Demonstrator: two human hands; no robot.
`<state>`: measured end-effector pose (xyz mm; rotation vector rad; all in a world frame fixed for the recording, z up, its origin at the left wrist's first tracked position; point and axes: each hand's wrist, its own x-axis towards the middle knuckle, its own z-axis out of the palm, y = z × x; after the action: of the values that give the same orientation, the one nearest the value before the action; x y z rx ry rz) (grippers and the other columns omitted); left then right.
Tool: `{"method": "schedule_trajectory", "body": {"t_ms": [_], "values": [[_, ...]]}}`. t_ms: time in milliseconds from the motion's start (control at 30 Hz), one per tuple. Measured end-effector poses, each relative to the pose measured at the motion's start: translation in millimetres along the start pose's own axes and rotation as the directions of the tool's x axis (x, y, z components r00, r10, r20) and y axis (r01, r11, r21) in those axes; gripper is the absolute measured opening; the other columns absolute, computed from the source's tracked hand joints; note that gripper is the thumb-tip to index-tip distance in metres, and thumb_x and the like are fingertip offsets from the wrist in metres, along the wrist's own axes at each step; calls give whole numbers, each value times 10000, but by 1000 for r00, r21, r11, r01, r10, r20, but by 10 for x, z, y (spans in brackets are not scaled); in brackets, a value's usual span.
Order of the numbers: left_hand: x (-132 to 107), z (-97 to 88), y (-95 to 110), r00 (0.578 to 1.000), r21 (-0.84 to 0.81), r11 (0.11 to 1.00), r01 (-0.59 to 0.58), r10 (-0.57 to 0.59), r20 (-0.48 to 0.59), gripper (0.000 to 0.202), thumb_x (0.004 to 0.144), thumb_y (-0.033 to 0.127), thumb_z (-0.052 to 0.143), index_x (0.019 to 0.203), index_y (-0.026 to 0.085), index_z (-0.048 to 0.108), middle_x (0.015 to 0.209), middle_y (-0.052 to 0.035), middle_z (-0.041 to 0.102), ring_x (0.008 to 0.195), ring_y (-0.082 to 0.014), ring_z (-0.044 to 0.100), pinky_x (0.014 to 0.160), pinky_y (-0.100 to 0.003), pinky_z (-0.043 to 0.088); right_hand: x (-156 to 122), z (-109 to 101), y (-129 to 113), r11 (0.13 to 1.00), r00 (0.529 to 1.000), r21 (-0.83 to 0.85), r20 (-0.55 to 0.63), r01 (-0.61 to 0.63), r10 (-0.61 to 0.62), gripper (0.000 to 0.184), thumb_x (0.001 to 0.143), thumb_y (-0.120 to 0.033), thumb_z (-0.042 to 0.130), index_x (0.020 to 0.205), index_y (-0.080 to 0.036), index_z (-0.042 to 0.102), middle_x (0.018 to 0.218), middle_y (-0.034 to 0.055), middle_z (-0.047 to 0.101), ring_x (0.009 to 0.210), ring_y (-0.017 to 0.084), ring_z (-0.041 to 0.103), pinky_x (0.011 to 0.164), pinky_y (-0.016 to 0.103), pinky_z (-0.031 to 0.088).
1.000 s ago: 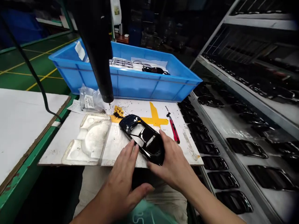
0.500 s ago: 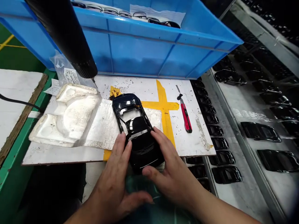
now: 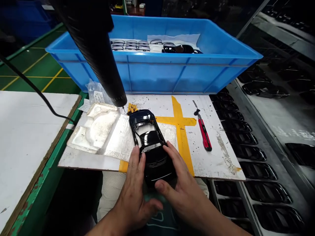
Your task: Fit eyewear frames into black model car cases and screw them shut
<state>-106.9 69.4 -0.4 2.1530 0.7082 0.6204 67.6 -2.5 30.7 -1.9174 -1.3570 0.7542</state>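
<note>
A glossy black model car body [image 3: 157,160] lies slanted over the front edge of the white board, its far end resting on a pale foam pad [image 3: 119,141]. My left hand [image 3: 134,190] holds its left side, with the fingers laid along it and the thumb apart underneath. On the opposite side, my right hand [image 3: 183,182] presses its fingers against the body, thumb at the near end. The car's underside is hidden. Beyond it to the left hangs a black electric screwdriver [image 3: 108,68], its bit pointing down. A red utility knife [image 3: 204,136] lies to the right.
A blue crate [image 3: 157,77] with car parts stands behind the white board [image 3: 216,164]. A moulded white foam block [image 3: 98,126] sits at left beside a plastic bag [image 3: 97,93]. Rows of black car bodies [image 3: 268,191] fill trays at right. Yellow tape [image 3: 180,131] crosses the board.
The view has tilted up, so more of the crate and floor shows and the board sits lower and further right. Both hands keep their hold on the car body.
</note>
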Motion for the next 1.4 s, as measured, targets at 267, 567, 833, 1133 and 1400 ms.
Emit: {"method": "schedule_trajectory", "body": {"t_ms": [267,567,833,1133,1400], "values": [[-12,18,-12,1000,18,1000,-3,3,-9,872,936,692,302,1575,174,14,1653,-171,-68,1526,-352,-8,1214,-565,144,8,14,23,1000,999,29,31,-11,10,857,850,-662,594,1542,-353,195,1632,71,167,1489,360,194,1156,657,277],[27,-6,239,993,216,970,115,-109,-40,798,972,593,371,1575,195,31,1653,-175,32,1524,-348,82,1174,-590,274,53,-70,-86,981,984,109,104,-159,147,804,855,-706,540,1515,-335,271,1642,24,135,1509,272,137,1221,563,180],[146,-155,509,903,169,900,403,-420,86,894,909,658,468,1574,175,115,1664,-121,31,1530,-324,54,1200,-572,248,122,-116,-89,987,991,97,48,-131,127,680,861,-647,552,1443,-338,383,1594,-4,263,1461,243,252,1206,519,248],[295,-164,714,803,-5,803,596,-595,37,873,884,678,491,1560,200,213,1667,-35,63,1537,-252,64,1234,-473,204,171,-142,-84,998,998,-14,9,-57,57,660,849,-571,600,1422,-269,469,1539,38,369,1398,266,358,1165,500,326],[407,-243,834,715,-15,716,697,-695,70,917,826,756,503,1554,265,237,1663,25,78,1536,-259,70,1247,-482,125,210,-180,-85,997,999,-67,0,44,-44,674,867,-609,589,1409,-220,490,1486,92,438,1339,301,438,1108,524,380]]}}
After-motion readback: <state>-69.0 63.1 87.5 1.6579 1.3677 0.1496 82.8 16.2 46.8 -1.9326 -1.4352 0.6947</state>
